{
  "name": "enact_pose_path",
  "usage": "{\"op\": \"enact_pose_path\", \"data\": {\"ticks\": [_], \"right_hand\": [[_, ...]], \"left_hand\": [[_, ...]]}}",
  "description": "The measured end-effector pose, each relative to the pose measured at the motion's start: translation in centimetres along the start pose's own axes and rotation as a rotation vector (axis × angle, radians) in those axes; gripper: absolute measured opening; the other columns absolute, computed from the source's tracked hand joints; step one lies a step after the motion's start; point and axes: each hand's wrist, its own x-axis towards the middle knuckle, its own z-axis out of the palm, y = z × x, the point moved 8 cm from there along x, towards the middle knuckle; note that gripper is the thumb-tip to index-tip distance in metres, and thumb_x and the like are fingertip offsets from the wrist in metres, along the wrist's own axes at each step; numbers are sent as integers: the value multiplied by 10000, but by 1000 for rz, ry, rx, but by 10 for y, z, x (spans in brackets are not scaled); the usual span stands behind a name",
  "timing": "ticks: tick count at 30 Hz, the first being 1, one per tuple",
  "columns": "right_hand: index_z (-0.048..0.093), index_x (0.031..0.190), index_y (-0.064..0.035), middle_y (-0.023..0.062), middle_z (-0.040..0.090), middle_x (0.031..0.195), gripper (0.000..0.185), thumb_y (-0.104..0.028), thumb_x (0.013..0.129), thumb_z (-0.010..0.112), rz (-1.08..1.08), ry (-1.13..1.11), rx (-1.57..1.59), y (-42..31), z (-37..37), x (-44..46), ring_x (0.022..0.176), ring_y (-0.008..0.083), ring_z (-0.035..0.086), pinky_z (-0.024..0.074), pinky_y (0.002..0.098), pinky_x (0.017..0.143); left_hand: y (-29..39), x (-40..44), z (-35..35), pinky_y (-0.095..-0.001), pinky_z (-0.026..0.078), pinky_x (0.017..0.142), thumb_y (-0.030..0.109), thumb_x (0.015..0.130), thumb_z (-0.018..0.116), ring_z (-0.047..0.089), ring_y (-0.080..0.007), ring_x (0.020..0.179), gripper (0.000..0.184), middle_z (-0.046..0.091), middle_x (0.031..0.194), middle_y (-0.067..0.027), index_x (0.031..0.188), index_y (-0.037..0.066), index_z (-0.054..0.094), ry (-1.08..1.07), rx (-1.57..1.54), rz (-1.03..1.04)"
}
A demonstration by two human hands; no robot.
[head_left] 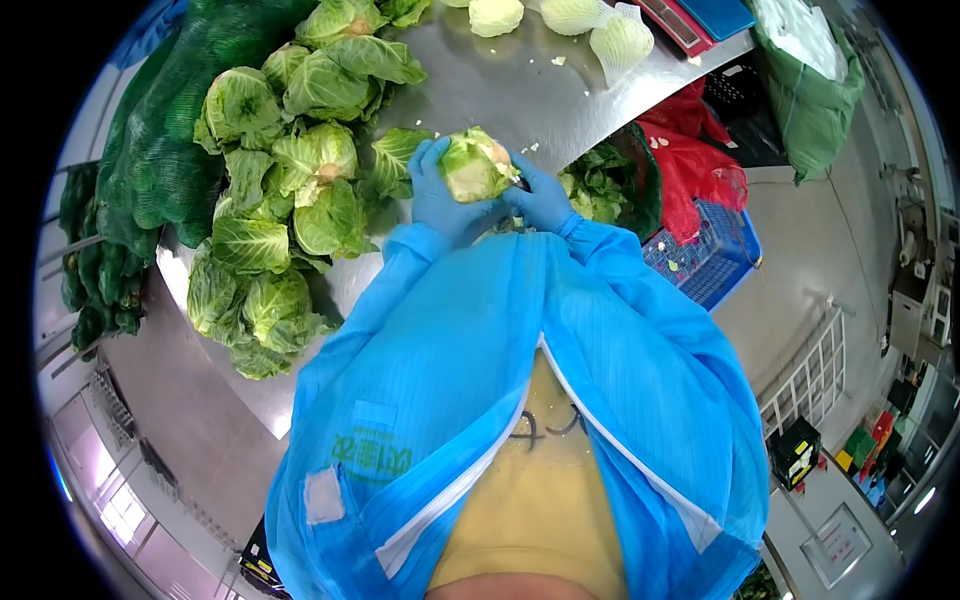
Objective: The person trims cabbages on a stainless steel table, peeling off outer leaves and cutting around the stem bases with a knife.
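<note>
My left hand (pixel 440 196), in a blue glove, is closed around the left side of a trimmed cabbage head (pixel 474 168). The cabbage is pale green, with its cut stem end turned up and to the right. At its right side is my right hand (pixel 543 196), also gloved in blue, with fingers closed on a small dark-handled tool (pixel 521 184). The tool's working end is hidden against the cabbage. A loose green leaf (pixel 398 158) lies on the metal table (pixel 455 75) just left of my left hand.
Several leafy cabbages (pixel 318 160) are piled on the left, beside green mesh sacks (pixel 165 140). Peeled pale cabbages (pixel 497 16) lie at the far edge. To the right are a leaf-filled container (pixel 597 188), a red mesh bag (pixel 690 150), a blue crate (pixel 722 250) and a green sack (pixel 812 100).
</note>
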Motion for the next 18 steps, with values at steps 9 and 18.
{"op": "enact_pose_path", "data": {"ticks": [9, 18], "right_hand": [[424, 1279, -87, 21, 484, 667, 498, -109, 797, 546, 304, 198, 486, 52, -72, -39, 521, 110, 484, 401, 240, 398], [551, 1120, -71, 213, 609, 1064, 367, -270, 814, 518, 745, -248, -1102, 166, -160, -101, 968, 386, 593, 467, 454, 846]], "left_hand": [[-43, 1, 5, -408, 354, 1009, 386, 489, 858, 401, -354, 1189, 1171, 364, 1295, -222, 1388, 11, 208, -131, -83, -127], [-33, -12, 9, -374, 409, 967, 303, 502, 876, 449, -291, 1154, 1113, 385, 1272, -193, 1343, 6, 210, -105, -217, -212]]}}
